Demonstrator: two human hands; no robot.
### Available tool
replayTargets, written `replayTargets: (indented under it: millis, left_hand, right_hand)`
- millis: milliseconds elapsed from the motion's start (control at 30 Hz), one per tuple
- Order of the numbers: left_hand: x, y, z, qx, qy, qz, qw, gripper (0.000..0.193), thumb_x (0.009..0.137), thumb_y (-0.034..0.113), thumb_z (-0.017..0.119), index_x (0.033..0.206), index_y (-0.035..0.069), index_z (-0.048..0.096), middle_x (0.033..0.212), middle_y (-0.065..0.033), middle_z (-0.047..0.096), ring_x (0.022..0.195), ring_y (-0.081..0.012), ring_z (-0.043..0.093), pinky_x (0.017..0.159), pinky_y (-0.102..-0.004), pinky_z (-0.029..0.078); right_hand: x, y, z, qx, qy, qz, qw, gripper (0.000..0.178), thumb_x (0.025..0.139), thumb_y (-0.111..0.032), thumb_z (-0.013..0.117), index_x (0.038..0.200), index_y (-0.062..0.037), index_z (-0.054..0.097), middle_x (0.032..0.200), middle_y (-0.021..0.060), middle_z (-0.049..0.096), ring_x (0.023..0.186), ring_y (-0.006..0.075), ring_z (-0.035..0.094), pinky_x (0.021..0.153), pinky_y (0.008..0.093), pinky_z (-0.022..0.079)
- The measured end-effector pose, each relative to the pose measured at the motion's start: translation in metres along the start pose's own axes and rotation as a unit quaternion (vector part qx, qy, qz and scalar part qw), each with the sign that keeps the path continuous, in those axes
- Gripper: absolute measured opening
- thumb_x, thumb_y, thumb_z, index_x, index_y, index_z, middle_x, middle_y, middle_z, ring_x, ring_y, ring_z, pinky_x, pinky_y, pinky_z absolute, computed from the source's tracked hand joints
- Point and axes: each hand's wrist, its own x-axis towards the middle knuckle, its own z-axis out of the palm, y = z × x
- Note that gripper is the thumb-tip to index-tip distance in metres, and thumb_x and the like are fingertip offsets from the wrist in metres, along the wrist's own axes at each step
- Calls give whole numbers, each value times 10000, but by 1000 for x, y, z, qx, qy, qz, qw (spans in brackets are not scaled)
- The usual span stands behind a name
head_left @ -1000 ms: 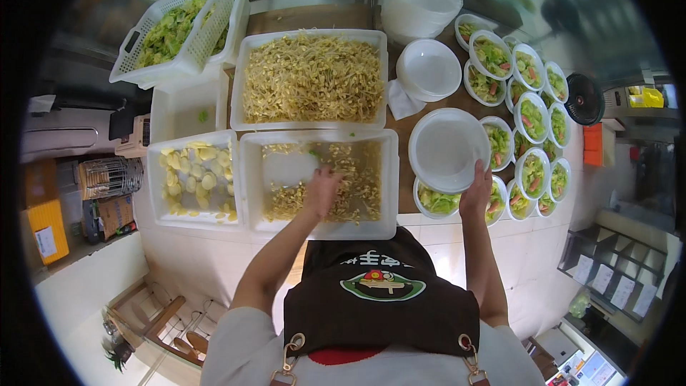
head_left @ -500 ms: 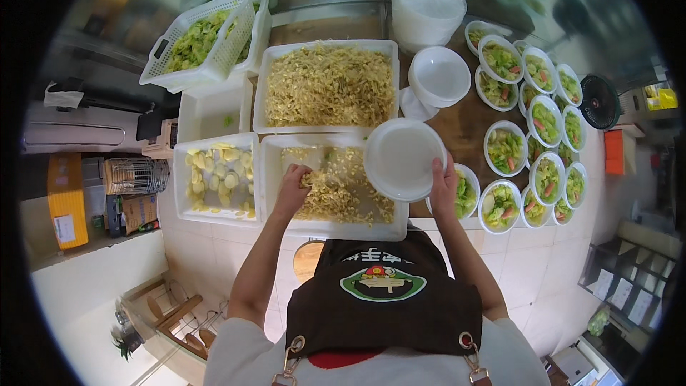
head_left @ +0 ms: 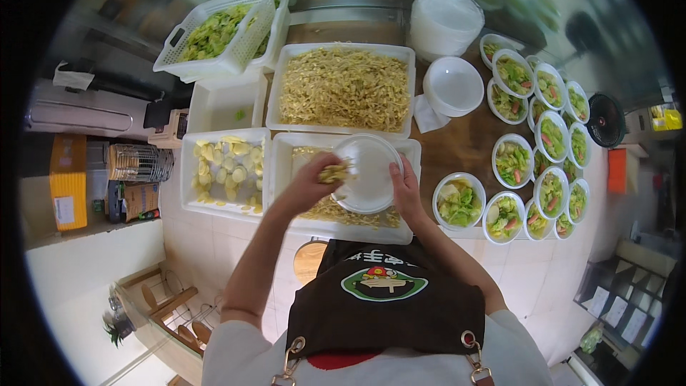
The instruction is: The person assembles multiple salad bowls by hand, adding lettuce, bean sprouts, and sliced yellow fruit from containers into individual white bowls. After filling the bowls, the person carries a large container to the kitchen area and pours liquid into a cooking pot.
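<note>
A clump of bean sprouts [head_left: 334,171] is gripped in my left hand [head_left: 309,184], at the left rim of a white round bowl [head_left: 368,175]. My right hand [head_left: 407,189] holds that bowl by its right rim, fingers partly hidden beneath. Both hands are above a white tray [head_left: 343,231] with loose bean sprouts spread on its bottom. Behind it stands a second tray [head_left: 270,104], heaped with more sprouts. At its left, another white tray [head_left: 187,186] contains pale yellow round slices [head_left: 223,171].
Several filled bowls [head_left: 510,163] of greens crowd the table's right side, some stacked on others. Nested white bowls [head_left: 453,84] and a wrapped bowl stack [head_left: 446,21] stand at the back. A basket of chopped greens [head_left: 214,34] sits far left, behind a white bin [head_left: 225,104].
My left hand has lifted a clump of sprouts from the tray and moved right to the bowl. My right hand has brought the bowl left, over the tray.
</note>
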Motion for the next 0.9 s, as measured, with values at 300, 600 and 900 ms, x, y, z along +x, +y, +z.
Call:
replayTargets:
  millis: [300, 600, 900]
  left_hand:
    - [-4, -12, 1, 42, 155, -46, 986, 273, 778, 17, 604, 1046, 40, 559, 1007, -129, 566, 879, -241, 581, 684, -326, 502]
    - [-21, -178, 49, 371, 134, -124, 910, 280, 738, 111, 633, 996, 37, 551, 950, -188, 546, 892, -358, 563, 741, -424, 469]
    - [-36, -92, -1, 125, 143, -47, 981, 230, 736, 16, 590, 965, 8, 564, 911, -145, 547, 821, -261, 580, 684, -335, 477]
  right_hand:
    - [-3, 0, 15, 62, 18, 41, 997, 329, 962, -201, 425, 1232, -15, 452, 1031, 12, 541, 921, 82, 487, 821, 217, 395]
    - [6, -7, -27, 24, 58, 8, 998, 309, 961, -208, 429, 1209, -26, 463, 1091, 41, 559, 982, 105, 522, 852, 245, 427]
    - [-3, -10, -30, 39, 78, 22, 996, 302, 965, -190, 413, 1219, -31, 456, 1093, 45, 561, 987, 104, 523, 858, 249, 425]
